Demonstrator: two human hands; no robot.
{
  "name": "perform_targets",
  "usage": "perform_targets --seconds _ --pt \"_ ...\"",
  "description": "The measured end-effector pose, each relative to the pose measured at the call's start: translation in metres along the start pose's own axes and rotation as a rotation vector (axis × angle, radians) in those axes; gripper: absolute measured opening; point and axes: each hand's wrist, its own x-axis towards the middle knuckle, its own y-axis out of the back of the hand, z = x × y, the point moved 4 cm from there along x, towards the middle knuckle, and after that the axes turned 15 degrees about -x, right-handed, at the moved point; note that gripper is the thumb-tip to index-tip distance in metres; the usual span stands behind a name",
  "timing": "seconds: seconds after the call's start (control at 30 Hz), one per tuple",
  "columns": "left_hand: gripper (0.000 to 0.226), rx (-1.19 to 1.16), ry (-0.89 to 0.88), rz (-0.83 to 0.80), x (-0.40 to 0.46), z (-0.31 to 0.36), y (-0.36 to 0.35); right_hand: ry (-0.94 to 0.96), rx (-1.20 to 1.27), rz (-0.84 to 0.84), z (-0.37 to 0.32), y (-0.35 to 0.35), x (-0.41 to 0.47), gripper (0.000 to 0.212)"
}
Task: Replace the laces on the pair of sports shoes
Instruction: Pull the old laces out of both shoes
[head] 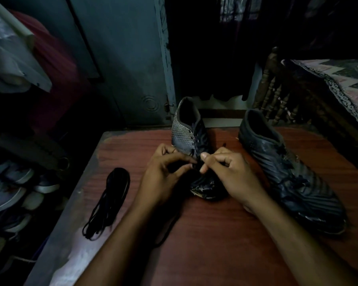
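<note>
Both hands work at the lower eyelets of the striped shoe (189,133), which stands near the middle of the reddish wood-grain surface (215,234), its heel toward the far edge and its scuffed, peeling toe toward the person. The left hand (163,174) comes in from the left side of the shoe; its thumb and forefinger are curled and pressed together on a bit of dark lace (195,166) just over the tongue. The right hand (229,172) meets it from the other side, thumb up and fingers (204,168) bent, pinching the same lace; the two hands nearly touch. The lace is thin and black, and in the dim light its path through the eyelets is hard to follow.

The striped shoe has a dark upper with fine pale lines along its side and a row of small eyelets. The second shoe (287,172) lies toward the right edge, all dark, ribbed with raised diagonal bands, worn at the toe, its own lace loosely in place. Near the left edge lies a bundle of black laces (110,201), looped into a long, narrow skein, well apart from the hands.

Off the left edge, a rack of shoes (15,188) shows dimly.
</note>
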Motion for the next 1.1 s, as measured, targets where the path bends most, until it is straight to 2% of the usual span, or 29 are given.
perform_targets --seconds 0.07,0.17,0.4,0.47,0.53,0.6,0.73,0.8,0.9,0.97,1.1 --pt "0.017 -0.100 0.012 -0.081 0.000 0.003 0.000 -0.035 -0.034 0.028 0.002 -0.001 0.001 0.034" --pt "0.019 -0.100 -0.010 -0.190 -0.002 0.005 -0.005 -0.026 -0.162 0.064 0.005 0.001 0.004 0.027" --pt "0.015 -0.147 -0.006 -0.279 -0.003 0.003 -0.010 -0.018 -0.283 0.083 0.007 0.000 0.005 0.020" --pt "0.013 -0.112 -0.003 -0.250 -0.002 0.003 -0.010 -0.023 -0.269 0.083 0.007 0.001 0.005 0.018" --pt "0.017 -0.107 0.019 -0.158 -0.002 0.001 -0.007 -0.042 -0.210 0.066 0.007 0.004 0.005 0.018" --pt "0.012 -0.151 0.071 -0.070 -0.003 -0.001 -0.006 -0.056 -0.136 0.010 0.006 0.007 0.004 0.019" --pt "0.025 -0.109 0.200 0.040 -0.009 0.006 -0.013 0.051 -0.084 -0.134 0.000 0.011 0.002 0.017" --pt "0.028 -0.095 0.215 0.052 -0.010 0.006 -0.016 0.093 -0.073 -0.170 -0.002 0.012 0.002 0.015" --pt "0.016 -0.109 0.239 0.042 -0.006 0.004 -0.019 0.141 -0.079 -0.215 -0.002 0.013 0.001 0.015" --pt "0.022 -0.126 0.253 0.037 -0.006 0.001 -0.020 0.154 -0.099 -0.218 -0.001 0.013 0.001 0.015" --pt "0.025 -0.319 0.322 0.043 -0.006 0.000 -0.019 0.025 0.027 -0.105 0.003 0.009 0.001 0.029"
